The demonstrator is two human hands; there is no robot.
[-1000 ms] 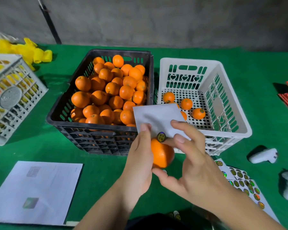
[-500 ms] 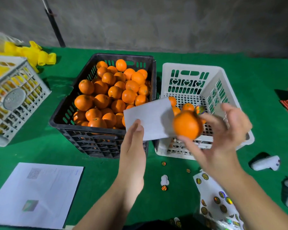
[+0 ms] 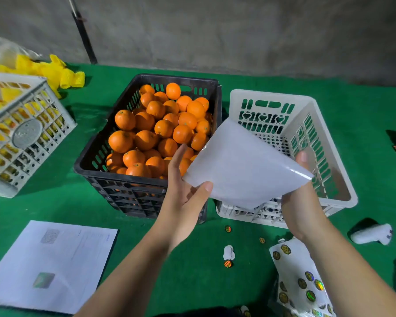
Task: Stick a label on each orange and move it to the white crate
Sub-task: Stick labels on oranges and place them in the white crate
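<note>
Viewing from the head camera: a white label sheet (image 3: 242,165) is held at centre frame, pinched by the left hand (image 3: 185,197) at its lower left edge and gripped by the right hand (image 3: 300,202) from behind (fingertips partly hidden). Oranges (image 3: 160,129) are piled in the black crate (image 3: 101,161), left of the white crate (image 3: 329,138), centre right.

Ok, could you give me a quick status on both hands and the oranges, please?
Left hand and right hand both hold the white backing sheet. No orange in hand. Black crate full. Sheet hides the white crate floor.
</note>
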